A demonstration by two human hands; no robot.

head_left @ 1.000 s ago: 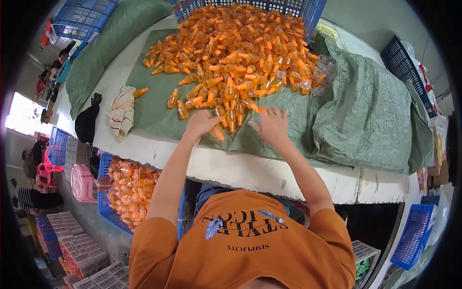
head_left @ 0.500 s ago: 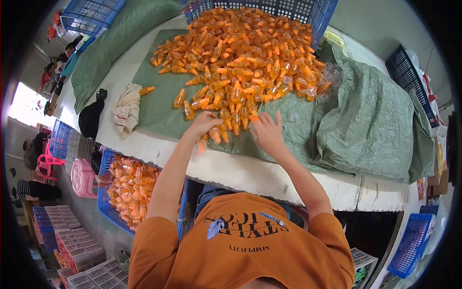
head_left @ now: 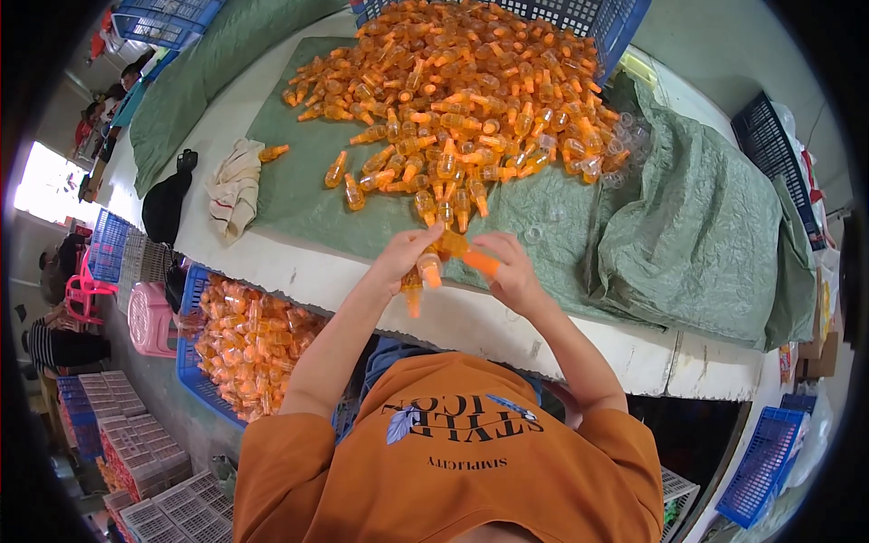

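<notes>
My left hand (head_left: 405,257) is closed around a few small orange bottles with orange tops; one bottle (head_left: 412,295) hangs down past the fingers toward the table edge. Facing it, my right hand (head_left: 512,274) pinches the orange top (head_left: 481,262) of another small bottle, which lies sideways between both hands. Its far end meets the left fingers and is partly hidden. Just beyond the hands, several like bottles (head_left: 463,208) stick out of a large heap of orange bottles (head_left: 471,100) on the green sheet (head_left: 299,195).
Behind the heap stands a blue crate (head_left: 618,32). Clear plastic cups (head_left: 621,145) lie at its right, beside a crumpled green sack (head_left: 692,222). A pale cloth (head_left: 233,192) and a black item (head_left: 168,204) lie left. Below, a blue crate (head_left: 188,339) holds more orange bottles.
Both hands have drawn nearer to me and closer together, away from the heap. My right hand now has a bottle clear of the pile. A small clear ring-like piece now shows on the sheet.
</notes>
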